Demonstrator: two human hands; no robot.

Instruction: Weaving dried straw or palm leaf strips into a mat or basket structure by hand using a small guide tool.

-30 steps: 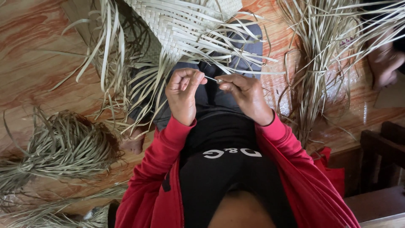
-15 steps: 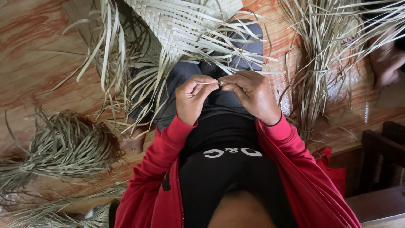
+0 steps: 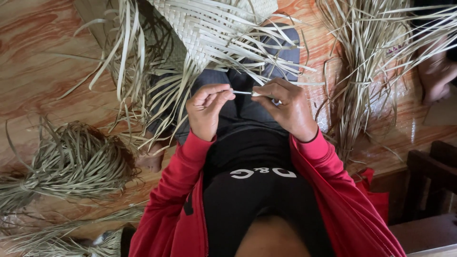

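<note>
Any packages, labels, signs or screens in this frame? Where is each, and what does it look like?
No packages, signs or screens.
Printed lettering: white, across the chest of the black shirt, below both hands.
Red bag: on the floor beside the red sleeve; no label visible.

A thin pale leaf strip (image 3: 243,93) is pinched between the left hand (image 3: 205,114) and right hand (image 3: 288,110) above the lap, the half-woven pale palm-leaf mat (image 3: 209,28) beyond them, a bundled heap of dried leaf strips (image 3: 71,164) at left.
</note>
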